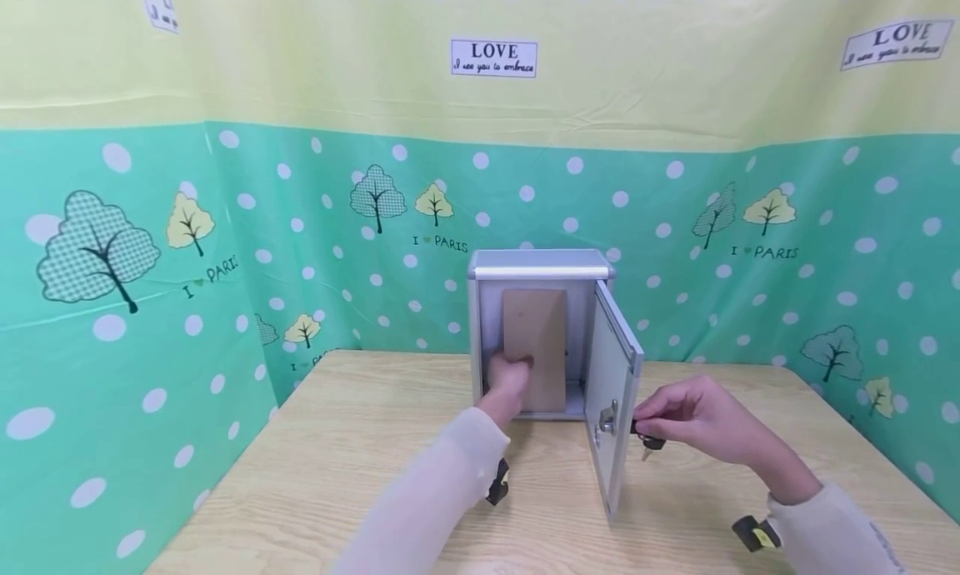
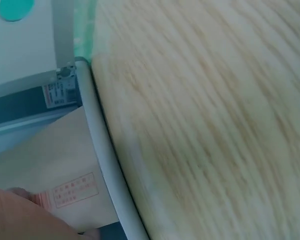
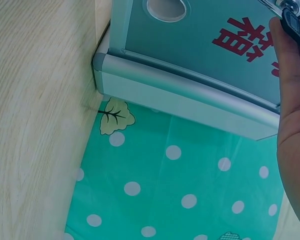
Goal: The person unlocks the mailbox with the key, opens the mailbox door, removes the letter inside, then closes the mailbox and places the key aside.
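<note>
A silver metal box [image 1: 540,260] stands on the table with its hinged door [image 1: 611,367] swung out to the right. A brown paper envelope [image 1: 536,333] is upright inside it; red printing shows near the envelope's end in the left wrist view. My left hand [image 1: 510,381] reaches into the box and grips the envelope's left edge, its fingers partly hidden. On the door's outer side, my right hand [image 1: 701,417] pinches a black-headed key [image 3: 294,26] at the lock. A second key [image 1: 647,452] hangs below the fingers in the head view.
The wooden table [image 1: 360,442] spreads around the box. A green and yellow printed curtain [image 1: 300,183] surrounds the table's back and sides. Red characters [image 3: 240,39] and a round window [image 3: 166,9] mark the door's outer face.
</note>
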Demonstrator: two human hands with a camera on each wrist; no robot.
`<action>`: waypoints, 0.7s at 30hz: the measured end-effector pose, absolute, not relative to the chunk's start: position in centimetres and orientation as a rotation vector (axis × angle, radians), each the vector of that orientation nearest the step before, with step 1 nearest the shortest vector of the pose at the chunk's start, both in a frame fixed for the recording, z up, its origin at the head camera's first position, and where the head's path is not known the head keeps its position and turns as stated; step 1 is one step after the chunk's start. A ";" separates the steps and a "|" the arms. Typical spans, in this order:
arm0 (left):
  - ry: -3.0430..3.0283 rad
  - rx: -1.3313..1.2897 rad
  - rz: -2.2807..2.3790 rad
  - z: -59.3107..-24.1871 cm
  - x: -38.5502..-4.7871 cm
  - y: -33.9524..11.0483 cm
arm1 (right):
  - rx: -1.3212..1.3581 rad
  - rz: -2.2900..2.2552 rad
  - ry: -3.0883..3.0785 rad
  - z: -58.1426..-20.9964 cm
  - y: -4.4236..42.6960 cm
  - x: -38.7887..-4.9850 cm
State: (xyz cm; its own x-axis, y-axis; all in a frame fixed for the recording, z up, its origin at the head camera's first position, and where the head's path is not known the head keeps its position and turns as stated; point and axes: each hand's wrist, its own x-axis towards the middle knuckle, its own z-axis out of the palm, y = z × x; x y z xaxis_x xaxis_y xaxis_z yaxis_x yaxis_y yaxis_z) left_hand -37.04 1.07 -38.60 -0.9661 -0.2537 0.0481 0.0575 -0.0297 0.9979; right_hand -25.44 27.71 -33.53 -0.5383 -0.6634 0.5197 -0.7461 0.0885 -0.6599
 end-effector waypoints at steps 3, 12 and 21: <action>-2.047 0.202 -2.015 -38.8 -37.2 1.3 | 1.468 1.454 -2.248 -33.5 27.7 -25.5; -2.029 0.189 -2.031 -39.1 -37.0 1.8 | 1.433 1.438 -2.274 -33.6 27.7 -25.5; -2.016 0.098 -2.009 -37.7 -36.5 2.4 | 1.451 1.447 -2.274 -33.5 27.7 -25.6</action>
State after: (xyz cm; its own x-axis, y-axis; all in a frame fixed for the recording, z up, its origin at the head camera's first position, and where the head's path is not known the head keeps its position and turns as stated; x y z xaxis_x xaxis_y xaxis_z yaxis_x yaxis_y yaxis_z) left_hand -36.45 2.35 -37.70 -0.9547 -0.2520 0.1580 0.1571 0.0239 0.9873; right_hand -25.56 27.69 -33.53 -0.5483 -0.6653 0.5067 -0.7408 0.1053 -0.6634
